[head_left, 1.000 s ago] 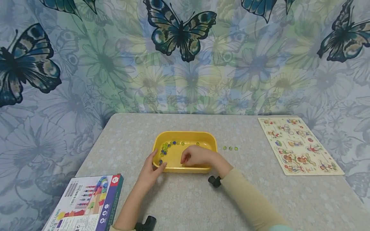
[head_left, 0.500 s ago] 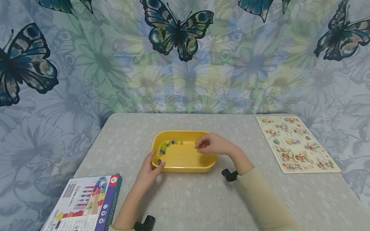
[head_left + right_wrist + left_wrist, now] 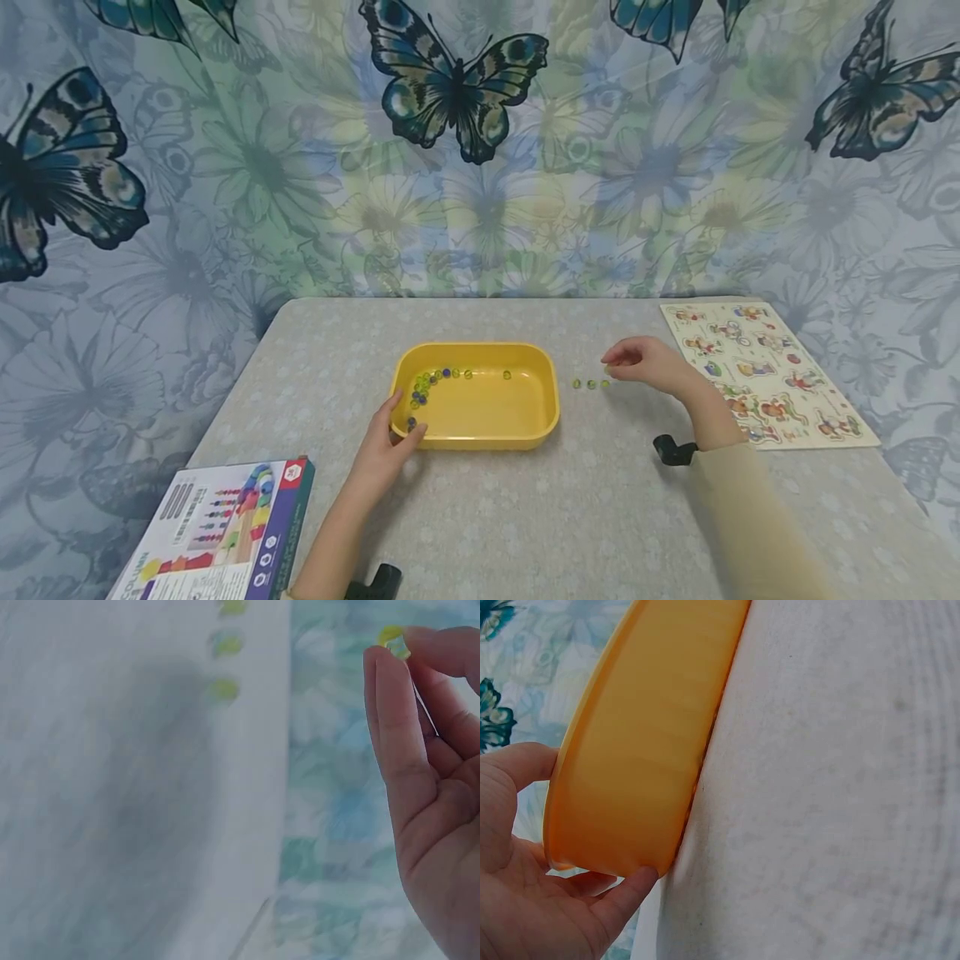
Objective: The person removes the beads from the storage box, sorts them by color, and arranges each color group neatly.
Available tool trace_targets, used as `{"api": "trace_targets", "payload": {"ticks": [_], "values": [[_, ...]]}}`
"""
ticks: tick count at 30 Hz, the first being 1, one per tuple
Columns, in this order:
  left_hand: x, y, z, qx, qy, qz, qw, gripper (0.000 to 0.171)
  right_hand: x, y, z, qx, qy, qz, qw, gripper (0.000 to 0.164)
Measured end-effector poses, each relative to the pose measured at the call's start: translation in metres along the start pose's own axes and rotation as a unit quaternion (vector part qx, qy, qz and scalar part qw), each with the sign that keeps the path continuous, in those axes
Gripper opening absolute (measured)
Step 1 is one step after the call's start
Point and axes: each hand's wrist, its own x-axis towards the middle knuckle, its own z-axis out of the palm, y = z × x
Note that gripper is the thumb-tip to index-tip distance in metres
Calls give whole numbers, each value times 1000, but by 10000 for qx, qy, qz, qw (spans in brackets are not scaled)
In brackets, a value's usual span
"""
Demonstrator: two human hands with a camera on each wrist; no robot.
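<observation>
In the head view my left hand [image 3: 387, 454] grips the left front corner of a yellow tray [image 3: 480, 443]. The left wrist view has its thumb [image 3: 536, 761] on the rim and its fingers around the tray's corner. Blue and yellow-green glass marbles [image 3: 425, 379] lie along the tray's left and back, and a single marble [image 3: 507, 375] sits farther right. My right hand [image 3: 648, 362] is above the table, right of the tray. Between thumb and fingertips it pinches a clear yellow marble [image 3: 394, 643]. Just below lies a short row of yellow-green marbles [image 3: 591, 384].
At the right of the table lies a cream board [image 3: 772, 367] with colourful pictures. A printed box [image 3: 217, 525] is at the front left. Behind the table [image 3: 495, 517] hangs a butterfly-patterned cloth [image 3: 487, 225].
My right hand has moved from inside the tray, over its right side, to the row of marbles, carrying a marble. My left hand has stayed on the tray corner.
</observation>
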Motion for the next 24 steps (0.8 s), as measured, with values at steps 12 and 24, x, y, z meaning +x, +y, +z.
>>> {"api": "trace_targets", "payload": {"ticks": [12, 24], "values": [[-2, -2, -2, -29, 8, 2, 10000, 77, 4, 48, 0, -622, 264, 325, 9972, 18], [0, -2, -1, -17, 10, 75, 10000, 76, 10, 48, 9, -849, 336, 477, 9947, 14]]}}
